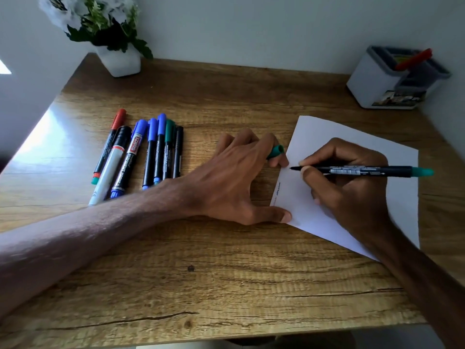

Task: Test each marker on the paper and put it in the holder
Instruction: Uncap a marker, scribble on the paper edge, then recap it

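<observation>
The marker [357, 170] lay crosswise over the paper [352, 137], tip at its left edge, tail pointing right. The right hand [347, 192] pinched it near the tip. The left hand [234, 172] pinned that edge, the cap [276, 151] caught between its fingers. The holder [372, 81] stood beyond the paper's far right corner, nearer the right hand.
</observation>
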Demonstrator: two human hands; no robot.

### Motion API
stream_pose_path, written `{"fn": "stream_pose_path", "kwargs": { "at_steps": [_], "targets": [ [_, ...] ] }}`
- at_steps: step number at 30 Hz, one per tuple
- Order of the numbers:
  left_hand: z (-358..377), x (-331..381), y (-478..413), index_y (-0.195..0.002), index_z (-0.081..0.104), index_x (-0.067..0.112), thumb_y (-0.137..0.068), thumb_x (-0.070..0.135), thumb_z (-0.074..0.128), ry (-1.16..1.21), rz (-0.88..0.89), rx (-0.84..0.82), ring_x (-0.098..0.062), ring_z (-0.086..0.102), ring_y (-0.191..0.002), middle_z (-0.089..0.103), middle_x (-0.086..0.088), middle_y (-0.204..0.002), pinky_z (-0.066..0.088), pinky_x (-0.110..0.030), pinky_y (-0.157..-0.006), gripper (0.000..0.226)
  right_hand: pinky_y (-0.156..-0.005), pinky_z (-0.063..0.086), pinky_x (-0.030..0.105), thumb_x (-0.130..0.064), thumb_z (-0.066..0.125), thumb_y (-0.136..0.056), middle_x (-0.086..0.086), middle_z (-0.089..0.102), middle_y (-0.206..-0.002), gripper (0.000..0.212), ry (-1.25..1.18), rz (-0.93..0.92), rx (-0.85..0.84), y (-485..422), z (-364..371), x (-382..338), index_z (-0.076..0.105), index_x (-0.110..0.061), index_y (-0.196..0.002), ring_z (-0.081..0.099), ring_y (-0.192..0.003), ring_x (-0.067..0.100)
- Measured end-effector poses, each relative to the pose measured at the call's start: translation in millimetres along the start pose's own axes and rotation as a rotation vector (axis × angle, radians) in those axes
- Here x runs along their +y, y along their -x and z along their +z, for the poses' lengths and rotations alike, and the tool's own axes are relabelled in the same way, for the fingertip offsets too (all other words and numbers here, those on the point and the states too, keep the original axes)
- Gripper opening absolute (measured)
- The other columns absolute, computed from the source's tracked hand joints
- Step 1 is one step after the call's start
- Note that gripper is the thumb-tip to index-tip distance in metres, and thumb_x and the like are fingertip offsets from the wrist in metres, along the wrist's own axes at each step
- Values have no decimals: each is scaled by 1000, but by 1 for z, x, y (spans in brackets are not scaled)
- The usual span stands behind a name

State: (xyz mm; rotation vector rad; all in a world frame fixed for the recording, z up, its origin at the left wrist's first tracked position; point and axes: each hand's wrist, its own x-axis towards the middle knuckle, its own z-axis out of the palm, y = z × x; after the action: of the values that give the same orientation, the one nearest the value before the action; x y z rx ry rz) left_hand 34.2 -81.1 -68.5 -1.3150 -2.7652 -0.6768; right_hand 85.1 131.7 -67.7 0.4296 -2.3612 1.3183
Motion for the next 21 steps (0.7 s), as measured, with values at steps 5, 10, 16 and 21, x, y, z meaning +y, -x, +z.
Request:
{"fn": "stream_pose_path", "kwargs": {
  "at_steps": [5, 10, 16, 21],
  "targets": [
    [-5, 1, -1, -106, 42, 25, -88, 72, 50, 72, -11, 76, -15, 45, -110, 59, 7, -119, 34, -39, -99, 51, -55, 51, 19, 3, 71, -91, 8, 70, -86, 5, -76, 35, 126, -1, -3, 1, 68, -1, -93, 65, -64, 3],
    [-15, 2, -2, -96, 54, 4, -107, 23, 33, 329, -18, 330, -27, 53, -78, 59, -10, -85, 40, -41, -74, 30, -49, 54, 33, -5, 70, -95, 14, 70, -85, 6, -199, 16, 176, -5, -5, 1, 70, 0, -100, 65, -58, 25],
    [-9, -9, -5, -113, 62, 10, -108, 16, 43, 179, 36, 280, -8, 55, -92, 62, 6, -101, 40, -19, -84, 20, -54, 55, 37, -1, 56, -96, 17, 74, -92, 19, -440, 88, 87, -5, -11, -1, 68, -2, -111, 66, -72, 32],
    [-3, -14, -7, -130, 61, 13, -106, 15, 51, 74, 23, 200, -12, 53, -105, 63, 1, -117, 38, -20, -90, 26, -53, 54, 38, -11, 59, -94, 20, 75, -94, 20, -471, 23, 26, -3, -12, -3, 62, 4, -107, 68, -71, 37]
  ]
}}
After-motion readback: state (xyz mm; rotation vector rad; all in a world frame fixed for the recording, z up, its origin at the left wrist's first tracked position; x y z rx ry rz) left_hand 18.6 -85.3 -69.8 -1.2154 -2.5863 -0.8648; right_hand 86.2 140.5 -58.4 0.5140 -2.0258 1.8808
